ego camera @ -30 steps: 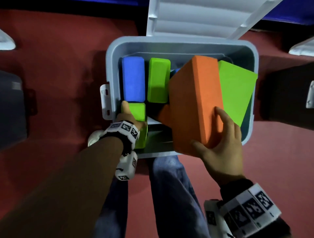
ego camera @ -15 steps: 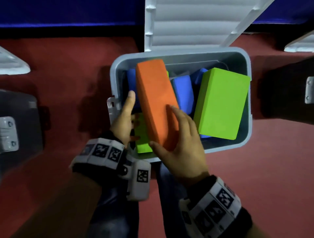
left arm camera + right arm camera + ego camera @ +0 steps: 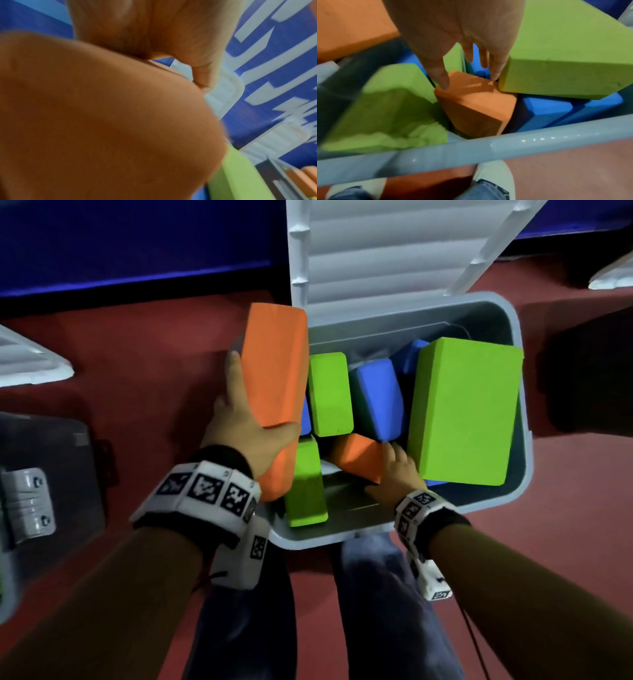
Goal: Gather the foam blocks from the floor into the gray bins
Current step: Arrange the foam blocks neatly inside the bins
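Note:
An open gray bin (image 3: pixel 513 494) holds several foam blocks: a large green block (image 3: pixel 466 412) (image 3: pixel 570 44), a blue block (image 3: pixel 376 402), a small green block (image 3: pixel 330 393) and another green block (image 3: pixel 305 484) (image 3: pixel 385 111). My left hand (image 3: pixel 239 422) (image 3: pixel 202 60) grips a large orange block (image 3: pixel 274 392) (image 3: pixel 102 121), held upright over the bin's left rim. My right hand (image 3: pixel 397 470) (image 3: pixel 467 75) reaches inside the bin. Its thumb and fingertips pinch the far end of a small orange block (image 3: pixel 359 457) (image 3: pixel 476 105) wedged between the green blocks.
The bin's ribbed lid (image 3: pixel 376 251) stands open behind it. A dark bin with a latch (image 3: pixel 41 474) sits at the left, and another dark bin (image 3: pixel 599 371) at the right. Red floor (image 3: pixel 565 542) surrounds them. My jeans legs (image 3: pixel 239 628) are below the bin.
The large orange block passed from my right hand to my left and moved to the bin's left rim. My right hand dropped into the bin onto the small orange block.

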Action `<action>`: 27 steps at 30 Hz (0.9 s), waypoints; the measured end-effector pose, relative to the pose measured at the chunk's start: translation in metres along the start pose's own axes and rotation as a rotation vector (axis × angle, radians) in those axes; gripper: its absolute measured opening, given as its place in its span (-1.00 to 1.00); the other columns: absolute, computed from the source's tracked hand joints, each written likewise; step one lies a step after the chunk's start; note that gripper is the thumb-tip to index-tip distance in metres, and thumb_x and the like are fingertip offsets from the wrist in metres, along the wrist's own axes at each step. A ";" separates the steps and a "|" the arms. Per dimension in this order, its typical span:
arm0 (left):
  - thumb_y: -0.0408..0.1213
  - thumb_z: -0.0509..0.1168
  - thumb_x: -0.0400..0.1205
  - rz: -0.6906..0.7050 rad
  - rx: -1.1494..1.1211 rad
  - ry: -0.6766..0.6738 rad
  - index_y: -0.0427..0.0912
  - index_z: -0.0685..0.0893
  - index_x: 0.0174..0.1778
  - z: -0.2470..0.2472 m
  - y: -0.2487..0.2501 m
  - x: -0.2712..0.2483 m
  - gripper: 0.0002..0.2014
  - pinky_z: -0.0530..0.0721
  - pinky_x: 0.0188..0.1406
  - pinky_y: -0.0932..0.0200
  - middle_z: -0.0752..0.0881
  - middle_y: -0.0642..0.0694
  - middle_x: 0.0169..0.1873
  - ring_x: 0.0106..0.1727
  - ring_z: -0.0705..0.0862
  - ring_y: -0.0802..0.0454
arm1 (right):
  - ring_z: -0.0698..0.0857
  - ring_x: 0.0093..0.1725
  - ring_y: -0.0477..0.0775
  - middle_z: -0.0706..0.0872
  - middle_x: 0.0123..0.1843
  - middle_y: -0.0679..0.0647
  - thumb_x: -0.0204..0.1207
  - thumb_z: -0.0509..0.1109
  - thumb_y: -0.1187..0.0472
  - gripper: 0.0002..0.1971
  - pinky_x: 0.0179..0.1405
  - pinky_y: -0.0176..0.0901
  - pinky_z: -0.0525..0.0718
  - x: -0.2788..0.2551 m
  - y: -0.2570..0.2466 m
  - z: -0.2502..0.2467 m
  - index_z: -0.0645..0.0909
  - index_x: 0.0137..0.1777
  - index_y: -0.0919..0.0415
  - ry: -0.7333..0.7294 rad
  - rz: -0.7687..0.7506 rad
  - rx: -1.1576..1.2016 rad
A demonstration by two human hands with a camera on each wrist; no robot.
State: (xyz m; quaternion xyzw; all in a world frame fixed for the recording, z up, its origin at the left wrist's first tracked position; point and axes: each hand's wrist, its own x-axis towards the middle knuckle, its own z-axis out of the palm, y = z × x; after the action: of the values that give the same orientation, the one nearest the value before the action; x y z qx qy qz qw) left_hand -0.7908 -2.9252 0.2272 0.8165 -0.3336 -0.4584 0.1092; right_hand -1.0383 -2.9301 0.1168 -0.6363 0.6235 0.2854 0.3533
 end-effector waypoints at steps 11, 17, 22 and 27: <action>-0.11 0.49 0.40 -0.016 -0.044 0.037 0.10 -0.25 0.64 0.011 -0.002 0.012 0.12 0.34 0.33 0.14 0.26 -0.28 0.51 0.43 0.42 -0.18 | 0.66 0.14 0.24 0.63 0.15 0.18 0.20 0.52 -0.28 -0.16 -0.08 -0.03 0.52 0.016 -0.026 -0.008 0.27 0.31 0.20 0.154 0.062 -0.251; -0.13 0.50 0.39 -0.005 -0.078 0.038 0.10 -0.25 0.64 0.013 -0.005 0.012 0.13 0.34 0.22 0.20 0.24 -0.25 0.50 0.41 0.43 -0.15 | 0.73 0.00 0.24 0.71 0.02 0.14 0.21 0.47 -0.37 -0.26 -0.25 -0.09 0.41 0.014 -0.046 -0.013 0.29 0.06 0.19 0.150 0.009 -0.152; -0.13 0.51 0.37 -0.002 -0.115 0.038 0.15 -0.25 0.63 0.014 -0.009 0.013 0.15 0.28 0.16 0.27 0.22 -0.18 0.53 0.42 0.43 -0.11 | 0.72 0.03 0.27 0.71 0.03 0.17 0.22 0.49 -0.32 -0.28 -0.21 -0.08 0.43 0.000 -0.055 -0.016 0.27 0.07 0.19 0.181 0.087 -0.016; -0.15 0.52 0.33 0.007 -0.110 0.035 0.19 -0.25 0.62 0.019 -0.014 0.011 0.17 0.35 0.19 0.22 0.25 -0.17 0.51 0.40 0.45 -0.14 | 0.69 0.12 0.28 0.67 0.10 0.19 0.28 0.46 -0.32 -0.25 -0.14 -0.09 0.45 -0.004 -0.057 -0.004 0.30 0.20 0.23 0.106 0.159 0.078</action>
State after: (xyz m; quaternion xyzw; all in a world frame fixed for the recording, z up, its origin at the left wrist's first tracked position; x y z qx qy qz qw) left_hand -0.7963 -2.9198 0.2026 0.8159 -0.3088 -0.4614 0.1615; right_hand -0.9817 -2.9322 0.1275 -0.5848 0.7007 0.2540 0.3203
